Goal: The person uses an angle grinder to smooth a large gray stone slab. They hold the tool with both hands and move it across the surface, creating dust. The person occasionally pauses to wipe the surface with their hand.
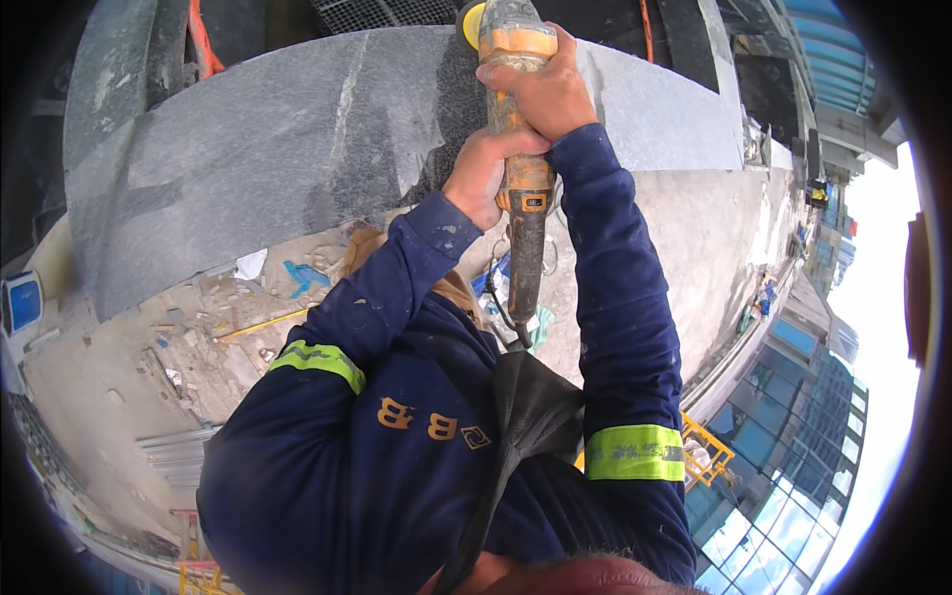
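Note:
Both my hands grip an orange and grey angle grinder [523, 119] held out in front of me. My left hand [483, 174] wraps the lower part of its body near the handle. My right hand [541, 91] clasps the upper part near the head. The grinder's head with a yellow disc [470, 20] sits at the top edge of a large grey stone slab [268, 149]. Its black cable [501, 312] hangs down toward my chest. My sleeves are dark blue with yellow-green reflective bands.
Below the slab lies a dusty concrete floor [149, 347] with scraps, stone offcuts and a blue piece. A blue container [24, 302] stands at the left. Yellow scaffolding [709, 451] and glass building fronts show at the lower right.

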`<state>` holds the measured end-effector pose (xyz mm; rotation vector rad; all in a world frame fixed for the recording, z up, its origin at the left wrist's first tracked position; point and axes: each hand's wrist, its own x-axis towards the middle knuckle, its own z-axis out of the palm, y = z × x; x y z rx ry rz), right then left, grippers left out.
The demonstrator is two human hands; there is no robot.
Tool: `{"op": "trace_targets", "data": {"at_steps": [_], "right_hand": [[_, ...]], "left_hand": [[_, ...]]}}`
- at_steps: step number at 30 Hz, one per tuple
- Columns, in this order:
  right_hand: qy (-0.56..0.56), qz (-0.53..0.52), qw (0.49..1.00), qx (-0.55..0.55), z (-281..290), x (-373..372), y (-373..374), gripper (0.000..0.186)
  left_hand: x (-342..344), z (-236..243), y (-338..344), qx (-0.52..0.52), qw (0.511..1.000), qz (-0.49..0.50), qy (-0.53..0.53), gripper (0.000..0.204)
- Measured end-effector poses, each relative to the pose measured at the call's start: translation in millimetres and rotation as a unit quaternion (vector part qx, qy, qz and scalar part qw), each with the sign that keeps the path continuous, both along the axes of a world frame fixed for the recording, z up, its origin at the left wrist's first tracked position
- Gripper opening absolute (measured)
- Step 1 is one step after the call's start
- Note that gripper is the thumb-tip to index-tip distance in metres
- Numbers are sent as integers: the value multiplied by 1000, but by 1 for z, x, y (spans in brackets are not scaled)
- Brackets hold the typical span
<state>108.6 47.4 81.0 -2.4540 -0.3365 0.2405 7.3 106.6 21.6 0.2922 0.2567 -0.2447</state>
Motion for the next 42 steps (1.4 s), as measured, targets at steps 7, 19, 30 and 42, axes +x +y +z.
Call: {"op": "trace_targets", "data": {"at_steps": [7, 19, 30, 42], "right_hand": [[-10, -41, 999, -23, 1, 14, -29, 109], [12, 28, 999, 11, -5, -13, 18, 104], [-9, -50, 998, -26, 1, 17, -48, 106], [-14, -41, 999, -14, -1, 23, -50, 107]], "left_hand": [[17, 4, -21, -7, 999, -51, 1, 23], [-16, 1, 12, -33, 999, 24, 36, 25], [23, 2, -37, -11, 998, -63, 7, 25], [27, 7, -39, -16, 998, -54, 23, 23]]}}
